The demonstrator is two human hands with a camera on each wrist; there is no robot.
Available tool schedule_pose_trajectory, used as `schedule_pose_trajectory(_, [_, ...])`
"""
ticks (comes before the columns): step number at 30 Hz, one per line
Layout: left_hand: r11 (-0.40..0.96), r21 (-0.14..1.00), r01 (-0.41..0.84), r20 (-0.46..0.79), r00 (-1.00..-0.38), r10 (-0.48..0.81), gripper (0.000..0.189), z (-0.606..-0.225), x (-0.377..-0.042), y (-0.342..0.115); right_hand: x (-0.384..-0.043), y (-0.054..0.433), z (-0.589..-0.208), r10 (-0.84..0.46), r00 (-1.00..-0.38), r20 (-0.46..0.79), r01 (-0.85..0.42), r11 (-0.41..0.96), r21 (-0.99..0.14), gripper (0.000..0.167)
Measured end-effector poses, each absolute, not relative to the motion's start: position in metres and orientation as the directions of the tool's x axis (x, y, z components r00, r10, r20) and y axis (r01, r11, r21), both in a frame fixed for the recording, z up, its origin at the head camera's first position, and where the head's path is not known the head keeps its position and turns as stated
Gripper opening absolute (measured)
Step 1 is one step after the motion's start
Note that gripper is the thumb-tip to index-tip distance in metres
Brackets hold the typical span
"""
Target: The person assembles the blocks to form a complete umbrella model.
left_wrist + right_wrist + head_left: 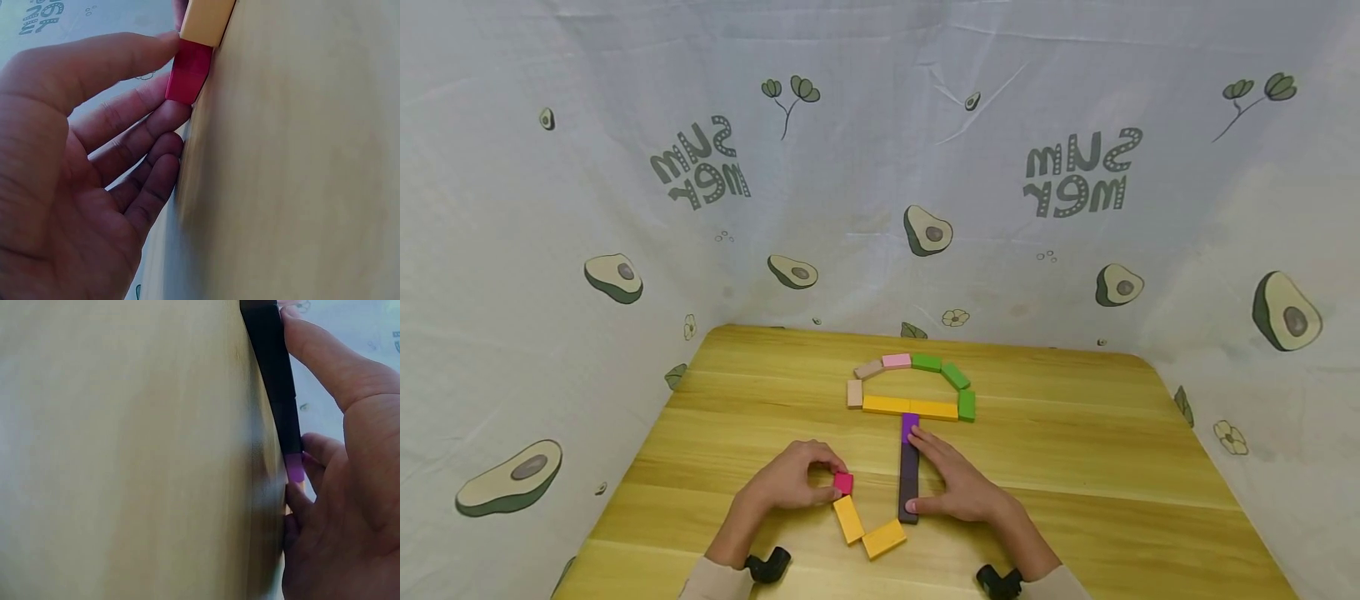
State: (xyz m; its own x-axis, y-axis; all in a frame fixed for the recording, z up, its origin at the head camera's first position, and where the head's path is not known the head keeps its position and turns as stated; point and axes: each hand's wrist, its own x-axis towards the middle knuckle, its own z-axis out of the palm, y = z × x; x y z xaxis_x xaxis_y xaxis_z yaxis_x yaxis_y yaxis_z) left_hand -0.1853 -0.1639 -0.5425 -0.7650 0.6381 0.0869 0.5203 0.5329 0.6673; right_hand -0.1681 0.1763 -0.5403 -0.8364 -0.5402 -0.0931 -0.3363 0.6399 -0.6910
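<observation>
In the head view my left hand (786, 482) pinches a small red block (843, 483) between thumb and fingers, on the table. Its near end meets a yellow block (849, 520), and a second yellow block (884, 540) lies slanted beyond that. My right hand (964, 485) spans a straight column of blocks: fingertips on the purple block (910, 422), thumb on the near end of the dark blocks (908, 492). The right wrist view shows the dark blocks (273, 356) lined up with the purple one, the thumb at their edge.
Above the column, two yellow blocks (886, 405) form a straight bar. Over it curves an arch of tan (854, 394), pink (896, 361) and green blocks (956, 376). A white cloth printed with avocados (928, 230) surrounds the wooden table (1075, 433).
</observation>
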Motion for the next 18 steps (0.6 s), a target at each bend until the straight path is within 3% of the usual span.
schedule_pose_trajectory(9, [0.529,0.713,0.461,0.046,-0.783,0.621,0.017,-0.54,-0.185,-0.163,-0.168,0.178,-0.54,-0.539,-0.835,-0.114,-0.314,0.637,-0.704,0.102])
schedule_pose_trajectory(18, [0.55,0.705,0.447,0.047,-0.804,0.593,0.037,-0.531,-0.194,-0.166,-0.172,0.189,-0.528,-0.509,-0.85,-0.135,-0.255,0.621,-0.741,0.098])
